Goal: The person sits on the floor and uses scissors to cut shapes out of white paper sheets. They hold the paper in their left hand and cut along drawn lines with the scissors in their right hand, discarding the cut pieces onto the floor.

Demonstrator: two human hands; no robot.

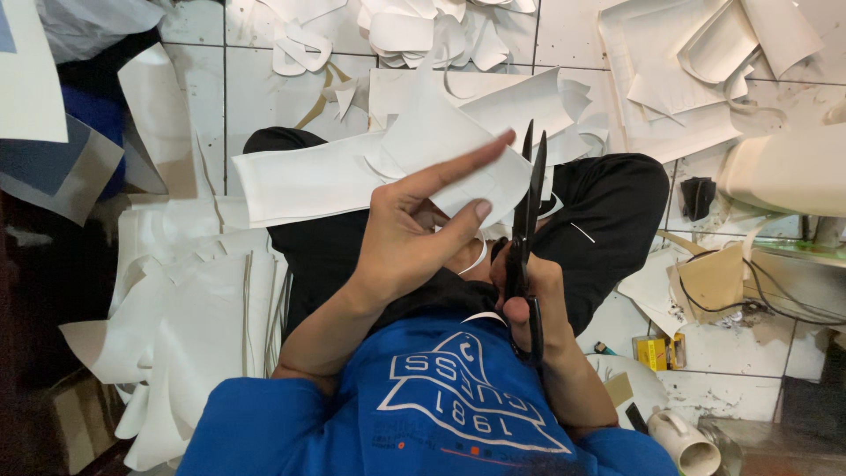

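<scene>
My left hand [414, 234] pinches a white sheet of stiff material [352, 176] between thumb and forefinger, holding it over my lap. My right hand [533, 295] grips black scissors [526, 211]; the blades point away from me, slightly apart, at the sheet's right edge. A thin white offcut strip curls under the sheet between my hands. I sit on the floor in a blue shirt and black trousers.
Stacked white sheets [194, 326] lie at my left. White offcuts [414, 31] litter the tiled floor ahead, larger cut pieces [687, 70] at upper right. A small yellow box [654, 351], brown card and cables [749, 295] and a cream mug [687, 441] sit at right.
</scene>
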